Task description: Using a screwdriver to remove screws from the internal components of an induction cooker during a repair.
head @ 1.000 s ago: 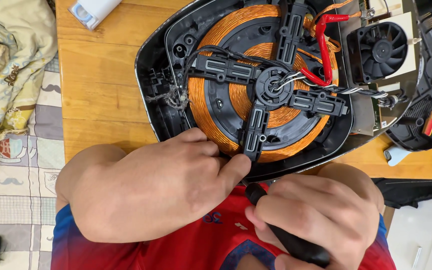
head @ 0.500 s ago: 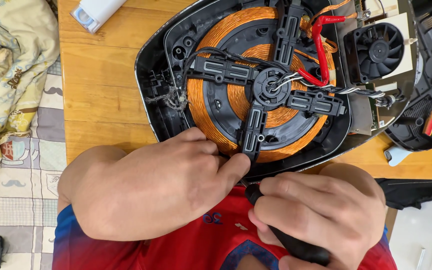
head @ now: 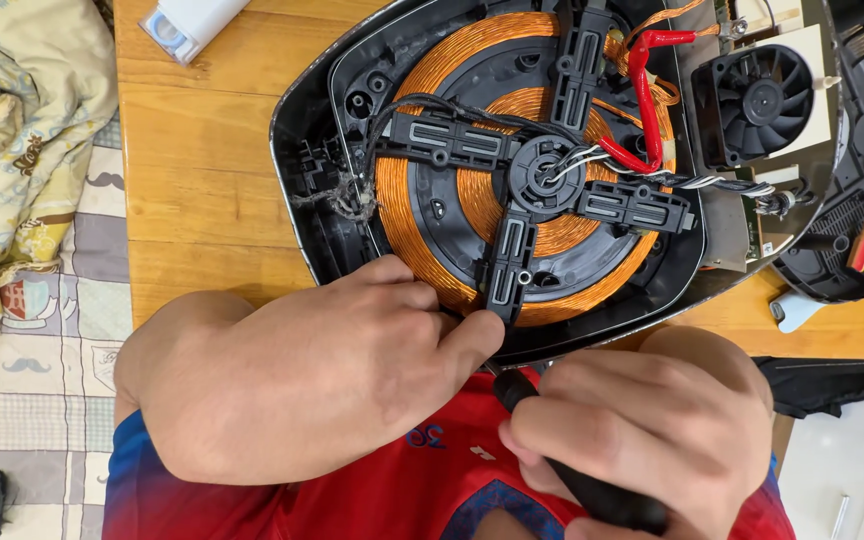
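- Head view: my left hand (head: 322, 370) lies on the near rim of the opened induction cooker (head: 532, 190), thumb touching the lower arm of the black cross bracket (head: 537, 180) over the copper coil (head: 422, 230); it clasps nothing that I can see.
- My right hand (head: 642, 440) is closed around a black screwdriver handle (head: 572, 470), just beside the cooker's near edge.
- The cooker sits on the wooden table (head: 202, 180); its cooling fan (head: 762, 100) lies at the right.

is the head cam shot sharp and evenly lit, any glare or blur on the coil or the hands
Head view: bright, even light and soft shadows; the copper coil is sharp with a mild sheen, no blown glare; the left hand and right hand, close to the lens, look large and slightly soft; the fan is crisp.
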